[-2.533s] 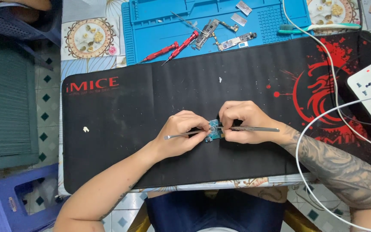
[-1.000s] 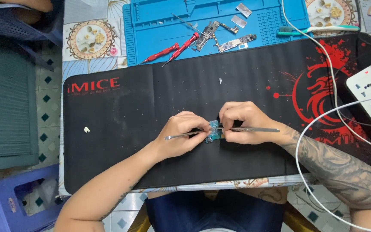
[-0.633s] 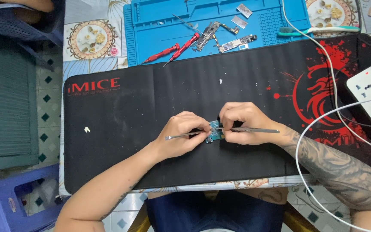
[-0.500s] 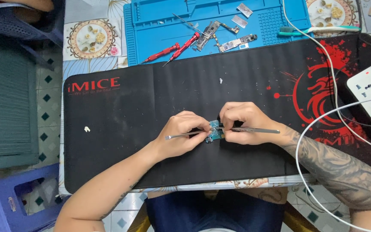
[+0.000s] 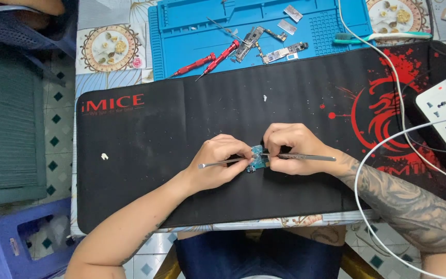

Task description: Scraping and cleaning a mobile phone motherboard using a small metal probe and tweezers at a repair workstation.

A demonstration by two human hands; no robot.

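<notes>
Both hands meet mid-mat over a small blue circuit board [image 5: 257, 157]. Left hand [image 5: 218, 161] closed on a thin metal tool [image 5: 222, 164], right hand [image 5: 291, 150] closed on tweezers [image 5: 305, 156]; tips hidden behind the fingers. Behind: blue work mat [image 5: 192, 26] with two red screwdrivers [image 5: 210, 60] and loose phone boards [image 5: 269, 47]. Black desk mat [image 5: 181, 129] covers the tabletop; white power strip [image 5: 442, 111] at right, cut off; white cable [image 5: 388, 139] crosses the right forearm
</notes>
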